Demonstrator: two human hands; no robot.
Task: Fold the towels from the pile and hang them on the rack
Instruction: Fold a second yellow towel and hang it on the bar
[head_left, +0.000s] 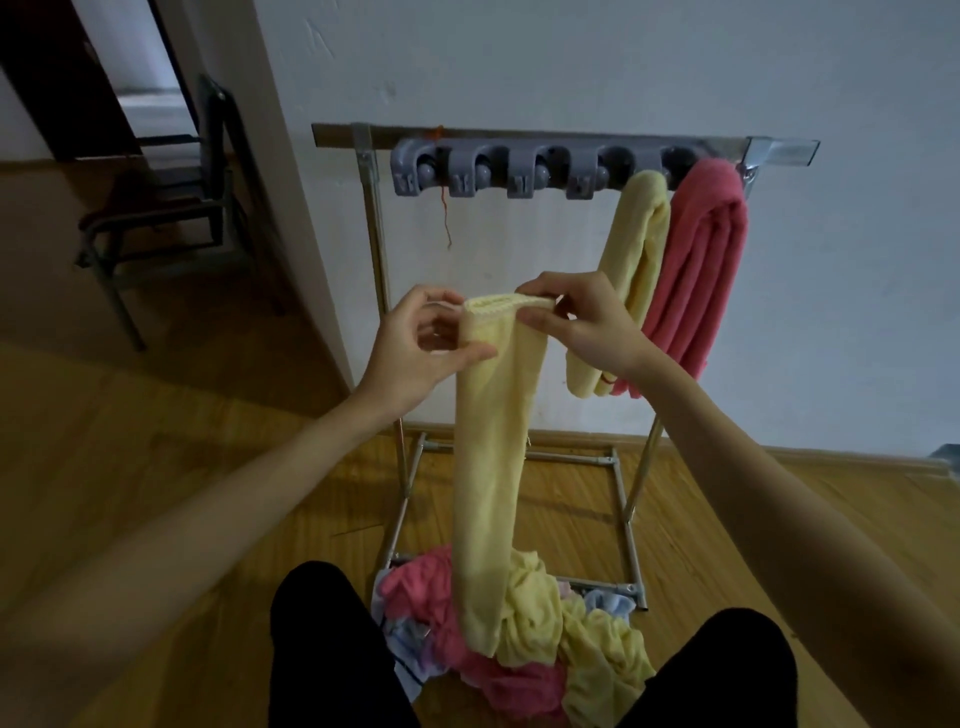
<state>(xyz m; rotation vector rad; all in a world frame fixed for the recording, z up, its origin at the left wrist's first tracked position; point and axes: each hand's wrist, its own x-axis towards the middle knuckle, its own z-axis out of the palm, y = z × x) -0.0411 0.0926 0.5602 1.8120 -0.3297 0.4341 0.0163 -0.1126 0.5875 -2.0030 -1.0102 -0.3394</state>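
A pale yellow towel (491, 467), folded into a long narrow strip, hangs straight down from both my hands. My left hand (415, 348) pinches its top left corner and my right hand (582, 322) pinches its top right corner, in front of the metal rack (343, 136). The strip's lower end reaches the pile of pink, yellow and blue towels (519, 639) on the floor between my knees. On the rack's grey clip holder (519, 174), a folded yellow towel (636, 270) and a folded pink towel (701, 270) hang at the right end.
The rack stands against a white wall, its metal base frame (618, 499) lying on the wooden floor around the pile. A dark metal chair (171, 208) sits at the back left beside a doorway. My black-trousered knees (332, 649) flank the pile.
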